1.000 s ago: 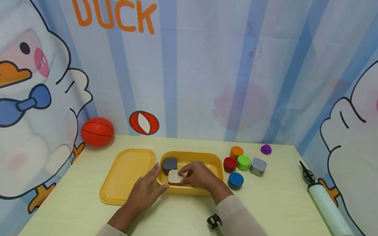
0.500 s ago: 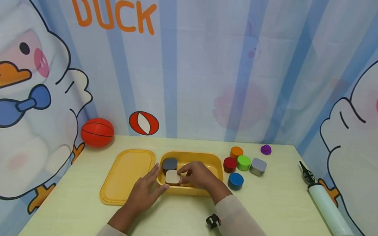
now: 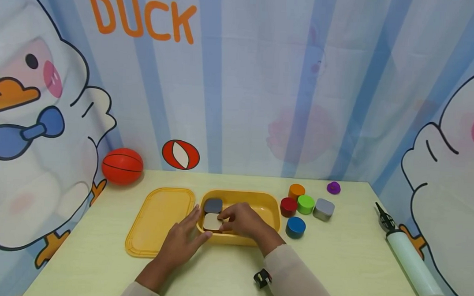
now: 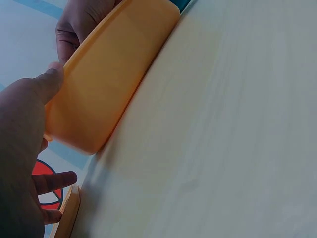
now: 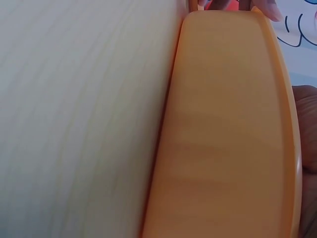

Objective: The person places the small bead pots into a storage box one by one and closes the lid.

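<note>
The white block sits flat side up in the near left corner of the box, which runs lengthwise left-right. Bent over the box's near rim, the right hand pinches the block; the left hand, grip spread, touches the box's left end.
</note>
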`<control>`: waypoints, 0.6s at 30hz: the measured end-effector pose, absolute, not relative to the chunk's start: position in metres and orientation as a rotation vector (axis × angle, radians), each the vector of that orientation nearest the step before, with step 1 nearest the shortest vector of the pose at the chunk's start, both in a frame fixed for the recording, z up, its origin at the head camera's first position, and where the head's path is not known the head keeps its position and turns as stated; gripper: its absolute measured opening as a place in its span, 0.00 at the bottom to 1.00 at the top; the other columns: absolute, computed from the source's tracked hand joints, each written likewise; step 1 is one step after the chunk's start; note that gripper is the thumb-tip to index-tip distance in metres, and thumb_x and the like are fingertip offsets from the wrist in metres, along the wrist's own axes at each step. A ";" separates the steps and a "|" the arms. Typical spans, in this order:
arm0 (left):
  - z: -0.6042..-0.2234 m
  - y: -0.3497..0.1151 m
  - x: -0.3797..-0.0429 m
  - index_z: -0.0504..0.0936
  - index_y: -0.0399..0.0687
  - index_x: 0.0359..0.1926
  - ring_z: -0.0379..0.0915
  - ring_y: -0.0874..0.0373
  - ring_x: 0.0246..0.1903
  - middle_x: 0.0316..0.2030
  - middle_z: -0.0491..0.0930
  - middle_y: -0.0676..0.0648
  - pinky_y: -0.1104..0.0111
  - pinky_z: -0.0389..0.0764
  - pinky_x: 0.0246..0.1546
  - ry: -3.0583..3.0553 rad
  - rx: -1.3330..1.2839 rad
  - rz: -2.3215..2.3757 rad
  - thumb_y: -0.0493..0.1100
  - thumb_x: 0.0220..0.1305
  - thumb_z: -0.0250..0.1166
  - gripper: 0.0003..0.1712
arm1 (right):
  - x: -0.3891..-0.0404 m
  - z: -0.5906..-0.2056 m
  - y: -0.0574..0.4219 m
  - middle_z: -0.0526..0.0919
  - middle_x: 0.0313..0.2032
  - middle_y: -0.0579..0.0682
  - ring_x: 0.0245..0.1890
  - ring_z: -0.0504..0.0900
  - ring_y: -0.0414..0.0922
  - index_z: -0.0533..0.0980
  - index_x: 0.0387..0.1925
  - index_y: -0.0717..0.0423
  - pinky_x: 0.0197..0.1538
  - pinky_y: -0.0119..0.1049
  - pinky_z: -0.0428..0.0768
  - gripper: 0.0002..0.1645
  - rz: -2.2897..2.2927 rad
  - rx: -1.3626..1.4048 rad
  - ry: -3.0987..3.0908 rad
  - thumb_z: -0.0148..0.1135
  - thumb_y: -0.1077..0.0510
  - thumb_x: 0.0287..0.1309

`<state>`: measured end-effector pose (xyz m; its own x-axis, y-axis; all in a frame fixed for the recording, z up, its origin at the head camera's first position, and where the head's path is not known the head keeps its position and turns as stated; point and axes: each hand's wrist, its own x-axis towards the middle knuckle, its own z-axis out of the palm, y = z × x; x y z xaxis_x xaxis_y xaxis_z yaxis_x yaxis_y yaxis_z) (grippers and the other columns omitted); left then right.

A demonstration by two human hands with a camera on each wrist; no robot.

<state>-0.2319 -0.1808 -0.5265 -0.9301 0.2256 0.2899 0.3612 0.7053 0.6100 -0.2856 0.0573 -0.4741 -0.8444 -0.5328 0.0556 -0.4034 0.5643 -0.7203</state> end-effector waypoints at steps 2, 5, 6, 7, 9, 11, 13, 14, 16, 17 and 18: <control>-0.526 -0.180 -0.232 0.62 0.45 0.85 0.60 0.42 0.83 0.85 0.61 0.44 0.21 0.61 0.72 -2.721 -0.474 -1.029 0.63 0.77 0.66 0.47 | -0.286 -0.474 0.056 0.94 0.52 0.52 0.38 0.87 0.43 0.92 0.53 0.56 0.42 0.35 0.86 0.15 -1.139 -0.795 2.632 0.78 0.60 0.66; -0.525 -0.180 -0.232 0.62 0.45 0.85 0.60 0.42 0.84 0.85 0.60 0.45 0.21 0.61 0.73 -2.728 -0.469 -1.029 0.64 0.77 0.66 0.48 | -0.287 -0.475 0.054 0.94 0.53 0.52 0.37 0.85 0.40 0.92 0.53 0.55 0.42 0.34 0.86 0.15 -1.129 -0.796 2.641 0.78 0.60 0.65; -0.525 -0.180 -0.232 0.62 0.45 0.85 0.60 0.42 0.84 0.85 0.60 0.45 0.21 0.61 0.73 -2.731 -0.468 -1.029 0.64 0.77 0.66 0.48 | -0.287 -0.475 0.053 0.94 0.53 0.52 0.37 0.85 0.40 0.92 0.53 0.55 0.42 0.34 0.86 0.15 -1.123 -0.795 2.645 0.78 0.60 0.65; -0.525 -0.180 -0.232 0.62 0.45 0.85 0.60 0.42 0.84 0.85 0.60 0.45 0.21 0.61 0.73 -2.733 -0.466 -1.029 0.64 0.77 0.66 0.48 | -0.287 -0.475 0.052 0.94 0.53 0.52 0.37 0.85 0.40 0.92 0.53 0.55 0.42 0.34 0.86 0.15 -1.119 -0.795 2.647 0.78 0.60 0.65; -0.525 -0.180 -0.231 0.62 0.45 0.85 0.60 0.42 0.84 0.85 0.60 0.45 0.20 0.61 0.73 -2.734 -0.464 -1.027 0.64 0.77 0.66 0.48 | -0.287 -0.475 0.051 0.94 0.53 0.51 0.39 0.86 0.40 0.92 0.53 0.55 0.44 0.35 0.87 0.15 -1.112 -0.795 2.652 0.78 0.60 0.66; -0.525 -0.180 -0.231 0.62 0.45 0.85 0.60 0.42 0.84 0.85 0.60 0.44 0.20 0.61 0.72 -2.733 -0.465 -1.023 0.64 0.77 0.66 0.48 | -0.287 -0.475 0.050 0.94 0.53 0.51 0.41 0.88 0.41 0.92 0.54 0.55 0.46 0.36 0.89 0.15 -1.103 -0.794 2.657 0.78 0.60 0.66; -0.525 -0.180 -0.232 0.62 0.45 0.85 0.60 0.42 0.84 0.85 0.60 0.44 0.20 0.61 0.72 -2.731 -0.468 -1.020 0.64 0.77 0.66 0.48 | -0.287 -0.475 0.049 0.94 0.53 0.51 0.43 0.89 0.43 0.92 0.54 0.55 0.48 0.38 0.90 0.15 -1.095 -0.794 2.661 0.77 0.60 0.66; -0.525 -0.180 -0.231 0.62 0.45 0.85 0.60 0.42 0.84 0.85 0.60 0.44 0.20 0.61 0.72 -2.730 -0.468 -1.020 0.64 0.77 0.66 0.48 | -0.287 -0.475 0.049 0.94 0.53 0.51 0.44 0.90 0.44 0.92 0.54 0.55 0.49 0.39 0.90 0.15 -1.092 -0.795 2.663 0.77 0.61 0.66; -0.525 -0.180 -0.231 0.62 0.45 0.85 0.60 0.42 0.84 0.85 0.60 0.44 0.20 0.61 0.72 -2.728 -0.471 -1.019 0.64 0.78 0.66 0.48 | -0.286 -0.474 0.048 0.94 0.53 0.51 0.47 0.91 0.46 0.92 0.54 0.56 0.51 0.41 0.91 0.15 -1.086 -0.794 2.669 0.77 0.61 0.66; -0.525 -0.180 -0.231 0.62 0.45 0.85 0.60 0.42 0.84 0.85 0.60 0.44 0.20 0.61 0.72 -2.726 -0.472 -1.018 0.63 0.78 0.66 0.48 | -0.286 -0.474 0.048 0.94 0.53 0.51 0.49 0.91 0.47 0.92 0.54 0.56 0.52 0.42 0.91 0.15 -1.083 -0.793 2.672 0.77 0.61 0.66; -0.525 -0.180 -0.231 0.62 0.45 0.85 0.60 0.42 0.83 0.85 0.60 0.44 0.20 0.62 0.72 -2.724 -0.474 -1.018 0.63 0.78 0.66 0.47 | -0.286 -0.473 0.047 0.94 0.53 0.51 0.50 0.91 0.48 0.92 0.54 0.56 0.53 0.43 0.91 0.15 -1.083 -0.793 2.673 0.77 0.61 0.66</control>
<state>-0.2312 -0.1799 -0.5248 -0.9296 0.2277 0.2897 0.3619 0.7120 0.6017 -0.2861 0.0474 -0.4733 -0.8489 -0.5255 0.0563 -0.4165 0.5996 -0.6834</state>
